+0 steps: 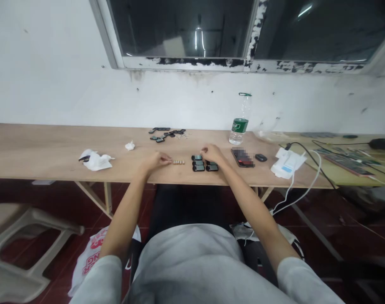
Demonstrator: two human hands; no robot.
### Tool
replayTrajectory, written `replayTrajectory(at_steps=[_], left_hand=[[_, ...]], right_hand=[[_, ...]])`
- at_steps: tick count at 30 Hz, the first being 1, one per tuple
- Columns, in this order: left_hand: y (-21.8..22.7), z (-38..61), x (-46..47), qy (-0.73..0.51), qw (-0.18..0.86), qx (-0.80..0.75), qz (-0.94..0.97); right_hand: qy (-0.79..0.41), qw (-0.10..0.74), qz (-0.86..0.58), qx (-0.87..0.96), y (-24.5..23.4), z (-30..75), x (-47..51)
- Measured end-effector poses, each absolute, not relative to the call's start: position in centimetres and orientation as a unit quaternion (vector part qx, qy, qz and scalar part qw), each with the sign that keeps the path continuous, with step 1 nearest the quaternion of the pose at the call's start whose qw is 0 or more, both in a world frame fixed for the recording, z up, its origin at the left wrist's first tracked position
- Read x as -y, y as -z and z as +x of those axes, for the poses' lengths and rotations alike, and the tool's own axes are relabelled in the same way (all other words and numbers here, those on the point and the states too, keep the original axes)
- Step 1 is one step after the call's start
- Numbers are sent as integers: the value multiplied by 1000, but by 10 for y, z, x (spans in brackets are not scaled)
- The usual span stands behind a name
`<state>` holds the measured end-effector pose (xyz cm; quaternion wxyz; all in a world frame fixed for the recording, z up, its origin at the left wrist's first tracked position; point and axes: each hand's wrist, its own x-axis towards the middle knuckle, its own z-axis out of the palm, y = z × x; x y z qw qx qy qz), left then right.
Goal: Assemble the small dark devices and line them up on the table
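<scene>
My left hand (159, 160) rests low over the wooden table (59, 143), its fingers drawn together at the left end of a short row of small gold-coloured cylindrical pieces (179, 162). Whatever is between those fingertips is too small to tell. My right hand (212, 152) is bent over a group of small black pieces with grey-green faces (198, 167), set out in two columns. Its thumb and fingers meet just above the farthest piece of the left column (197, 157). The hand covers part of the right column, and what the fingers pinch cannot be made out.
Farther back lie more black pieces (160, 138) and small bright bits (180, 136). Crumpled white tissue (129, 145) and a white plastic wrapper (99, 160) lie left. To the right are a water bottle (238, 126), a phone (241, 157) and a white cabled device (287, 163).
</scene>
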<state>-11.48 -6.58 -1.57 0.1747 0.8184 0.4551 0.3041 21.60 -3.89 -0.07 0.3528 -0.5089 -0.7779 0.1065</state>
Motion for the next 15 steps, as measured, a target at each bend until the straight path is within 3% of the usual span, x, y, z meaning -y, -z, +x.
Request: replayTrajectory(at_steps=[6,9,12,15], left_hand=[[16,-112,63,-312,189,-456,811],[19,-110,60,-310,194,-466,805],[21,-106,60,-305,191,-469,807],[20,-100,61,-299,182,-472,809]], right_hand=[[-87,431,-529,726,2,323,59],[-64,382,-545,743,7,379,67],[-116,303,-576,750,19,409,71],[-150,288,-573,752,31,416,70]])
